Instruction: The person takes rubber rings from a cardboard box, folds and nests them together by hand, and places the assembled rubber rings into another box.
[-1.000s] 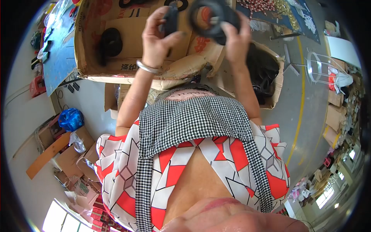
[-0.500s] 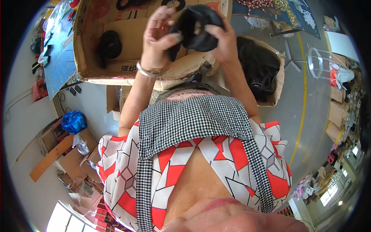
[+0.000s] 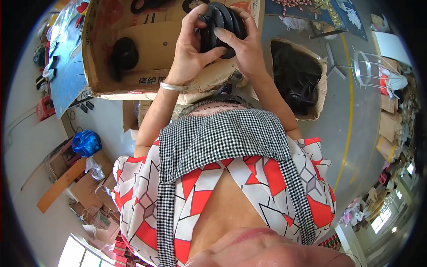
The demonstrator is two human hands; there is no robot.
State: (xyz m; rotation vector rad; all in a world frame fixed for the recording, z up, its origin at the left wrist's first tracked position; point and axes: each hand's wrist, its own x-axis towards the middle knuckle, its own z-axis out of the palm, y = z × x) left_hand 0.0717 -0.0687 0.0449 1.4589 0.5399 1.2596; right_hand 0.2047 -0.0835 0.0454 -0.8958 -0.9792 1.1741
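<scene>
Between both hands, over the front edge of a cardboard box, I hold a bundle of black bands (image 3: 221, 26). Its curved, glossy ridges lie side by side; I cannot tell exactly what kind of bands they are. My left hand (image 3: 190, 49), with a silver bangle at the wrist, is closed round its left side, thumb along the lower edge. My right hand (image 3: 248, 46) grips the right side, its thumb pressed across the front. Inside the box (image 3: 147, 49), a similar black coiled bundle (image 3: 125, 53) lies at the left.
More black rings (image 3: 138, 5) lie at the box's far side. To the right stands an open carton (image 3: 321, 95) of black items. A blue table (image 3: 69, 82) is at the left, and a white wire frame (image 3: 362, 69) stands on the floor at the right.
The black bundle has turned from showing its hollow opening to showing its ridged outside. My left fingers have closed on it, and the right thumb has come across its front.
</scene>
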